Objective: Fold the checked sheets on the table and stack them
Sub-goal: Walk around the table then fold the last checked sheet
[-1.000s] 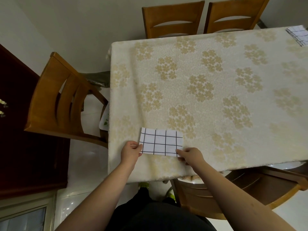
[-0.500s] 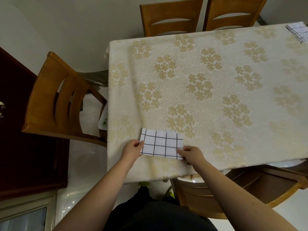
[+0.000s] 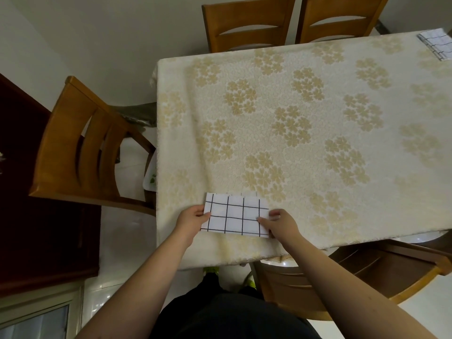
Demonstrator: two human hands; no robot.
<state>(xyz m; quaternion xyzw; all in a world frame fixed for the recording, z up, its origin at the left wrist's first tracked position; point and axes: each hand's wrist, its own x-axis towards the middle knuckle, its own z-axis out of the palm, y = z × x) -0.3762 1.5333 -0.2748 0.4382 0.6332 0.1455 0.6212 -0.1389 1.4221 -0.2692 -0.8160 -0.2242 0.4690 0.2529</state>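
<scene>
Near the front edge of the surface [image 3: 318, 113], a folded checked sheet [image 3: 236, 216] is laid flat on the floral cloth. Its left edge is pinched by the left hand [image 3: 193, 220], thumb on top. Its right edge is gripped by the right hand [image 3: 278, 222] with curled fingers [image 3: 275, 212]. More folded checked sheets [image 3: 436, 44] are seen at the far right corner, well apart.

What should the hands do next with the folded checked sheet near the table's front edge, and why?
Probably lift the folded checked sheet and carry it to the checked stack at the far right corner. The left hand and right hand already pinch its two short ends, and it lies as a small, neat rectangle.
</scene>
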